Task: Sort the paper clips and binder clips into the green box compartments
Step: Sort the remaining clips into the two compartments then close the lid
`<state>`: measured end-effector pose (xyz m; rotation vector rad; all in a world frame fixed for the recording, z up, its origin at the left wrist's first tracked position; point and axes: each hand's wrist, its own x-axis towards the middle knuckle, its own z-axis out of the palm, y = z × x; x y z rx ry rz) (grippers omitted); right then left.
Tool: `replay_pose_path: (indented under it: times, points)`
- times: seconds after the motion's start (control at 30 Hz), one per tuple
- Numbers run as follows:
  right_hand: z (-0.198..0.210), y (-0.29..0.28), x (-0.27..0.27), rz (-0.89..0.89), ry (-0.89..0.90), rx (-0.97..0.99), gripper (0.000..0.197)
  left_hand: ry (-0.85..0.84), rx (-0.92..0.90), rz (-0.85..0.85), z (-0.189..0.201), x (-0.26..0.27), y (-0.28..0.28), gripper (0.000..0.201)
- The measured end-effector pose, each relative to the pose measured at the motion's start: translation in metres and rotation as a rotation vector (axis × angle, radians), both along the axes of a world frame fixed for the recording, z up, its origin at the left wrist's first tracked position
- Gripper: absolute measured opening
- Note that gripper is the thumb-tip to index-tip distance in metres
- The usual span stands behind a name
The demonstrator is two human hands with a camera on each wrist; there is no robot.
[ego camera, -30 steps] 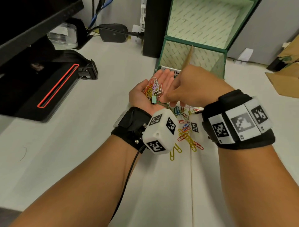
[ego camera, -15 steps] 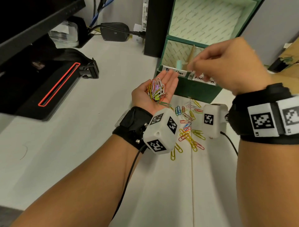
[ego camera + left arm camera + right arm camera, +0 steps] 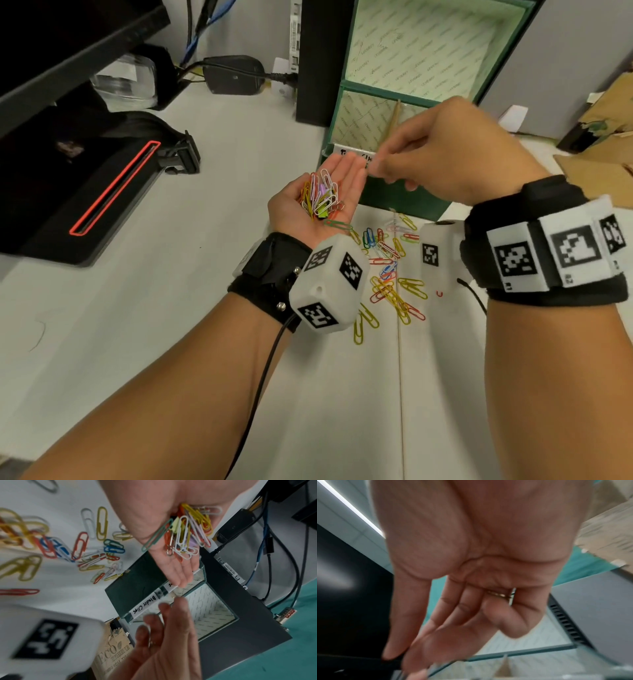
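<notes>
My left hand (image 3: pixel 337 174) lies palm up in front of the green box (image 3: pixel 404 202), fingers straight, carrying a heap of coloured paper clips (image 3: pixel 320 198). A lime binder clip (image 3: pixel 323 208) and a purple one sit among them; the left wrist view shows the same heap (image 3: pixel 187 530). My right hand (image 3: pixel 387 168) hovers beside the left fingertips over the box's front edge, fingers loosely extended and empty, as the right wrist view confirms (image 3: pixel 453 628). A "Binder Clips" label (image 3: pixel 145 605) marks the box's right front compartment. More loose paper clips (image 3: pixel 390 270) are scattered on the table under my wrists.
A black monitor base (image 3: pixel 85 192) fills the left side. Behind stand a power adapter (image 3: pixel 233 78) and a black tower (image 3: pixel 318 58) against the box. Torn cardboard (image 3: pixel 603 164) lies at the right. A brown divider (image 3: pixel 394 116) splits the box's front compartments.
My right hand took a teal binder clip from the left palm, carried it over the box, and has now come back toward the palm empty. The left hand stayed put.
</notes>
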<state>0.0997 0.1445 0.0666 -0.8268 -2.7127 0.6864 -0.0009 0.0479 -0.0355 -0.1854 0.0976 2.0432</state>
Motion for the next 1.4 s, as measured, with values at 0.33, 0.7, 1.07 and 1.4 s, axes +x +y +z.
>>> replay_pose_path:
  times: [0.33, 0.7, 1.07, 1.4]
  points:
    - [-0.031, -0.029, -0.030, 0.111, -0.176, 0.140, 0.021, 0.089, -0.077, 0.084, -0.001, 0.002, 0.002, 0.044]
    - [-0.019, -0.007, -0.014, 0.095, -0.114, 0.028, 0.014, 0.047, -0.009, 0.064, -0.001, 0.001, 0.002, 0.042]
    - [-0.017, 0.048, 0.012, -0.318, 0.205, 0.100, 0.021, 0.065, -0.089, -0.077, 0.000, 0.008, 0.005, 0.045]
    - [-0.011, -0.008, -0.011, 0.132, -0.023, 0.021, 0.009, 0.119, -0.151, -0.002, 0.002, 0.014, 0.003, 0.051]
